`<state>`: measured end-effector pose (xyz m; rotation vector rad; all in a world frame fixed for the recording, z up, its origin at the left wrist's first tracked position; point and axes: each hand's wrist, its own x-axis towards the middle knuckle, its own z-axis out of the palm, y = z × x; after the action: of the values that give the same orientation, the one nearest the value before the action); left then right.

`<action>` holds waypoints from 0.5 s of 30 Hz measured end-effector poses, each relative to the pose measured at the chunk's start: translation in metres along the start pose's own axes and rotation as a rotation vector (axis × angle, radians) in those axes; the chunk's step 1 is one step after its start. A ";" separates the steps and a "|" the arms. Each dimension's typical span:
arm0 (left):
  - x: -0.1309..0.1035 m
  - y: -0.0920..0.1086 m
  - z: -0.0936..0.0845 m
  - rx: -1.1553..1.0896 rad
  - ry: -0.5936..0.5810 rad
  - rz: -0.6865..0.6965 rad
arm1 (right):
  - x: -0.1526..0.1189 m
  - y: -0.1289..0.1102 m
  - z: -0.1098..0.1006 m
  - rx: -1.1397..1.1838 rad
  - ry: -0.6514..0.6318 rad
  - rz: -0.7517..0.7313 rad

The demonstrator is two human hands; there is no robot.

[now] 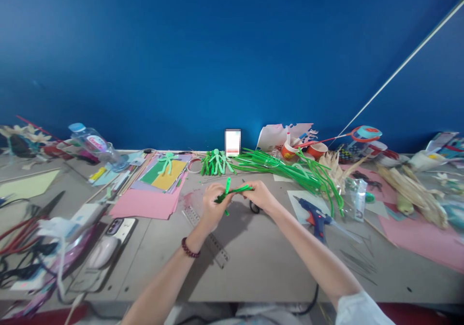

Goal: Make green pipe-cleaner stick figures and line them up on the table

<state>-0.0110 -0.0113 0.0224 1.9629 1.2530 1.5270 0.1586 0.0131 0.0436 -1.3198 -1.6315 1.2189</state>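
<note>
Both nearly closed, the left hand (213,205) gripped green strips (241,189) while the right hand (263,197) pinched them farther along, presumably to steady them.

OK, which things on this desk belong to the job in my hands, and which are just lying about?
Likely part of the job:
- held green strips, in your left hand and right hand
- loose green strips
- green figures

Apparently just lying about:
- bottle
- phone
- pink paper
</note>
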 end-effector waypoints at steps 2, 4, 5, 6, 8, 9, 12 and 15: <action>0.000 0.001 0.000 0.003 0.046 -0.011 | -0.003 -0.001 0.005 -0.055 -0.009 0.014; 0.001 0.001 -0.001 0.011 0.087 -0.026 | -0.007 -0.005 0.010 -0.121 -0.013 -0.028; 0.002 0.001 -0.001 0.016 0.099 -0.035 | -0.010 -0.008 0.011 -0.157 -0.007 -0.074; 0.002 0.001 -0.001 0.020 0.110 -0.042 | -0.012 -0.011 0.013 -0.196 0.006 -0.134; 0.003 0.001 -0.001 0.018 0.126 -0.057 | -0.018 -0.016 0.013 -0.293 0.041 -0.252; 0.004 0.000 -0.001 0.010 0.127 -0.062 | -0.020 -0.019 0.013 -0.356 0.060 -0.300; 0.004 -0.002 -0.001 -0.014 0.095 -0.068 | -0.026 -0.024 0.009 -0.584 0.110 -0.412; 0.004 -0.005 -0.001 0.024 0.034 -0.045 | -0.028 -0.027 0.003 -0.793 0.127 -0.502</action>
<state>-0.0143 -0.0052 0.0218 1.9172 1.3262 1.5366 0.1542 -0.0157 0.0698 -1.2499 -2.2697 0.1682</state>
